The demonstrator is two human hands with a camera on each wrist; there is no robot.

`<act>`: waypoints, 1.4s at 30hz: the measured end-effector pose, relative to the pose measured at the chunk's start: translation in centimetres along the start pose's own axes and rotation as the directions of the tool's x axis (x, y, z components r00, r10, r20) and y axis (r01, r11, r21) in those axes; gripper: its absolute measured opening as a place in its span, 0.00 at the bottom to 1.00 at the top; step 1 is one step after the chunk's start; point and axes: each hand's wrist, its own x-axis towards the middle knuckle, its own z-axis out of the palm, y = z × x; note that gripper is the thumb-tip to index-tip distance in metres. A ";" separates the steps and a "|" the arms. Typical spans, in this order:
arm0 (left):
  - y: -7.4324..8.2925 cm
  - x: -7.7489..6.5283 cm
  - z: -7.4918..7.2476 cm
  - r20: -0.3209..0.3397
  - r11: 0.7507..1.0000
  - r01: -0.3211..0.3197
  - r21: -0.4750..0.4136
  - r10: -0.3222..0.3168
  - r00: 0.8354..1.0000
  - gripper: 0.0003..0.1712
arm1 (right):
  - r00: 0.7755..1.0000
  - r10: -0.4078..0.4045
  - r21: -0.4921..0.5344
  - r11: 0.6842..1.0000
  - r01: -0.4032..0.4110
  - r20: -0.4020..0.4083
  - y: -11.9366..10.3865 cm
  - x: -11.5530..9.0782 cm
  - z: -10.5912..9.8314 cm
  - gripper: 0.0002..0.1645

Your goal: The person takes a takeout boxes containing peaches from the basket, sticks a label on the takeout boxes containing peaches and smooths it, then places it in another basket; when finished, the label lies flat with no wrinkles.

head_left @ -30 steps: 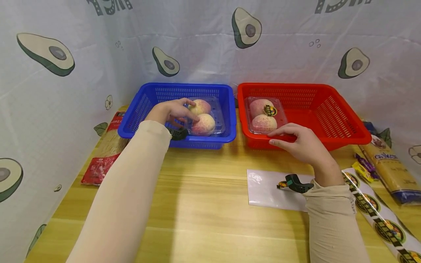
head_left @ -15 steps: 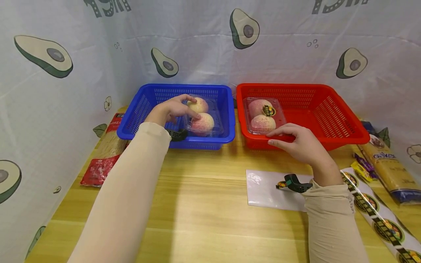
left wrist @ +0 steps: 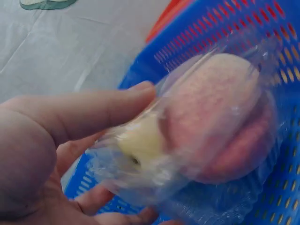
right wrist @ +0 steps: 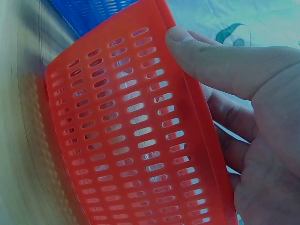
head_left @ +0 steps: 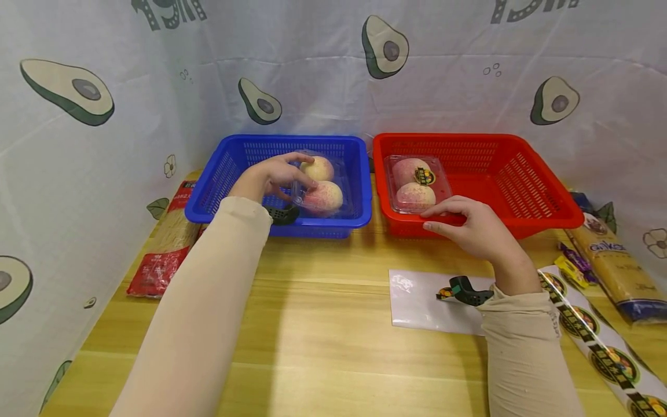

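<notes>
A clear plastic box of two peaches (head_left: pixel 324 196) sits in the blue basket (head_left: pixel 362 174). My left hand (head_left: pixel 278 174) grips its left side; in the left wrist view the thumb lies on the plastic above a peach (left wrist: pixel 218 122), with the other fingers around the lower edge. Another clear box of peaches (head_left: pixel 415 197), bearing a round dark sticker (head_left: pixel 424 176), lies at the left in the red basket (head_left: pixel 479 142). At that basket's front rim, my right hand (head_left: pixel 476 229) holds on, thumb outside and fingers over the inner side in the right wrist view.
A white sheet (head_left: pixel 417 301) with one sticker lies before the red basket. Right of it are a sticker strip (head_left: pixel 599 341), small candy packs (head_left: pixel 575 269) and a yellow pasta bag (head_left: pixel 620 266). A red-and-clear noodle bag (head_left: pixel 161 263) lies left. A printed curtain (head_left: pixel 323 52) hangs behind.
The peaches in the blue basket have shifted slightly and their box has tilted under my left hand. My right hand stays on the red rim. The head view has drifted a little.
</notes>
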 end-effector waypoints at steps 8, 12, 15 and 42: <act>0.3 0.0 0.3 0.026 0.990 0.040 -0.132 -0.037 0.999 0.41 | 1.000 0.011 0.004 1.000 -0.011 0.008 0.0 -0.1 0.0 0.13; 0.4 -0.1 0.6 0.009 0.991 0.023 -0.133 -0.022 1.000 0.39 | 1.000 0.006 0.011 1.000 -0.006 0.004 0.1 -0.1 0.1 0.13; 0.6 -0.2 0.8 0.009 0.995 -0.006 -0.098 0.007 1.000 0.38 | 1.000 -0.012 0.015 1.000 0.012 0.000 0.0 -0.1 0.1 0.13; 2.1 -8.3 0.6 0.067 0.898 -0.384 -0.215 0.406 0.911 0.36 | 1.000 -0.010 0.017 1.000 0.010 -0.011 -0.1 -0.1 0.1 0.12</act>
